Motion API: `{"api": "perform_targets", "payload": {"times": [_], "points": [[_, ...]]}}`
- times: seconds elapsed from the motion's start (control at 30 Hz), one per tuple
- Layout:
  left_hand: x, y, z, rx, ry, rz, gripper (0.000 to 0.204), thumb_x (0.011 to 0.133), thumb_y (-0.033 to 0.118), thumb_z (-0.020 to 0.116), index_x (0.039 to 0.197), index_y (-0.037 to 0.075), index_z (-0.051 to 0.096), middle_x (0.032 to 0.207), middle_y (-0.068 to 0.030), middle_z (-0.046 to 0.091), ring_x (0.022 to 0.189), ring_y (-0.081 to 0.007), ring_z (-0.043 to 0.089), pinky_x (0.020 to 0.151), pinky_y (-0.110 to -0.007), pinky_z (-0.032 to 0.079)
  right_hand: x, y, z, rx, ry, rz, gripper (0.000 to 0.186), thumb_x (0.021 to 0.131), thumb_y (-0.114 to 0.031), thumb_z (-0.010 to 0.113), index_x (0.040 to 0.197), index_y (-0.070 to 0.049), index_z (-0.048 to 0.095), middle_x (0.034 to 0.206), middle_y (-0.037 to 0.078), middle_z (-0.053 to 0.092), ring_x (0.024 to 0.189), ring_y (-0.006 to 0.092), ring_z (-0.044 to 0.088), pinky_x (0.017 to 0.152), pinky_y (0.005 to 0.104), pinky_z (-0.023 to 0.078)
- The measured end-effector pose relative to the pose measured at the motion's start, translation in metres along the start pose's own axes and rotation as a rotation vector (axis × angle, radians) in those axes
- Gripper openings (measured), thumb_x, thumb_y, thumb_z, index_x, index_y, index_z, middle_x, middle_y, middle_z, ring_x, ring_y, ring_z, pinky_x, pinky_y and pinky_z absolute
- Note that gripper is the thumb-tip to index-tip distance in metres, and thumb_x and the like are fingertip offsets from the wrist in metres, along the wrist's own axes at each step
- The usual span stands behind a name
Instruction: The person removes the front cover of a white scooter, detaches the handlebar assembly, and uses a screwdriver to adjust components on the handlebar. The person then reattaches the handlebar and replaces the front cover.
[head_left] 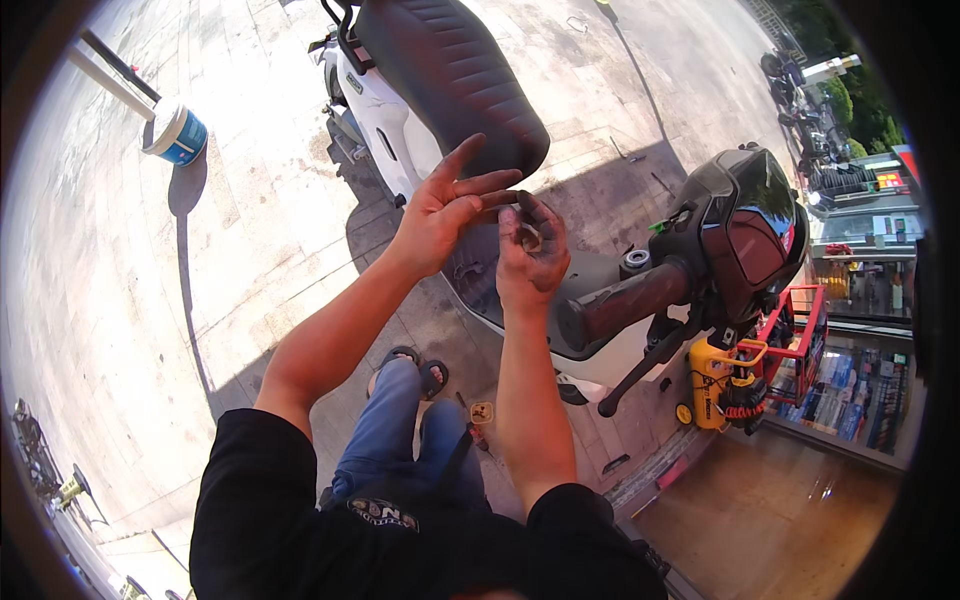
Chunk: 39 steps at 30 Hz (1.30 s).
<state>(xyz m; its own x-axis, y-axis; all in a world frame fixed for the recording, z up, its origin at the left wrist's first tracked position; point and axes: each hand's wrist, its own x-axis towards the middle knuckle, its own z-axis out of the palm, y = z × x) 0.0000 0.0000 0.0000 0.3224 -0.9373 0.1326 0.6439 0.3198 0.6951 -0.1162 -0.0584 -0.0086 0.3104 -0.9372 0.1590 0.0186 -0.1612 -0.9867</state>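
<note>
"Left hand (440,222)?"

"Open, fingers spread, some meeting the right hand (533,262), which is curled (whether around something small, I can't tell)."

"And the scooter seat (458,85)?"

"Beyond both, the handlebar grip (635,302) to their right."

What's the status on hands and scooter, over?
Left hand: some fingers spread. Right hand: fingers curled, close by left's; anything pinched, unclear. Scooter stands beyond both. Handlebar grip off to right hand's right.
</note>
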Motion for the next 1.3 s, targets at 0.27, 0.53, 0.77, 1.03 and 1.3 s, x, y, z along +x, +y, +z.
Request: {"api": "perform_targets", "payload": {"times": [0.27,0.53,0.77,1.03,1.3], "points": [[-0.019,-0.041,0.001,0.24,0.12,0.08,0.067,0.088,-0.008,0.035,0.15,0.007,0.013,0.136,-0.0176,0.05,0.125,-0.0199,0.047,0.106,-0.032,0.035,-0.01,0.008,0.012,-0.242,0.154,-0.092,0.017,0.08,-0.005,0.068,0.095,0.0,0.065,0.102,0.01,0.059,0.088,0.0198,0.062,0.074,0.0277,0.052],[-0.009,-0.076,-0.032,0.437,0.045,-0.159,0.067,0.083,-0.008,0.034,0.148,0.004,0.02,0.138,-0.0177,0.048,0.128,-0.0248,0.046,0.108,-0.033,0.031,-0.007,0.062,-0.004,-0.467,0.207,0.066,0.013,0.075,-0.003,0.066,0.087,-0.001,0.061,0.089,0.01,0.061,0.079,0.0189,0.06,0.071,0.0278,0.048],[0.04,-0.073,-0.096,0.345,-0.206,-0.44,0.063,0.084,-0.001,0.039,0.146,-0.001,0.025,0.14,-0.0154,0.046,0.139,-0.0273,0.03,0.113,-0.039,0.021,0.006,0.102,0.04,0.161,0.575,0.578,0.008,0.092,-0.002,0.052,0.095,-0.005,0.058,0.095,0.004,0.062,0.085,0.0105,0.058,0.078,0.0247,0.048],[0.064,-0.051,-0.127,0.155,-0.144,-0.664,0.064,0.084,-0.004,0.047,0.145,0.0,0.026,0.122,-0.0129,0.062,0.133,-0.0244,0.04,0.109,-0.037,0.028,-0.03,0.114,0.065,0.063,0.663,0.986,0.009,0.091,-0.008,0.056,0.1,-0.006,0.059,0.097,0.004,0.063,0.089,0.0124,0.058,0.078,0.0279,0.049],[0.106,-0.08,-0.101,0.122,-0.348,-0.951,0.059,0.086,0.0,0.056,0.141,0.002,0.034,0.102,-0.0093,0.067,0.109,-0.0189,0.059,0.093,-0.031,0.045,-0.1,0.074,0.035,-0.318,0.705,1.277,0.019,0.092,-0.019,0.06,0.103,-0.004,0.065,0.091,0.003,0.064,0.076,0.0102,0.056,0.072,0.0242,0.045]]}}
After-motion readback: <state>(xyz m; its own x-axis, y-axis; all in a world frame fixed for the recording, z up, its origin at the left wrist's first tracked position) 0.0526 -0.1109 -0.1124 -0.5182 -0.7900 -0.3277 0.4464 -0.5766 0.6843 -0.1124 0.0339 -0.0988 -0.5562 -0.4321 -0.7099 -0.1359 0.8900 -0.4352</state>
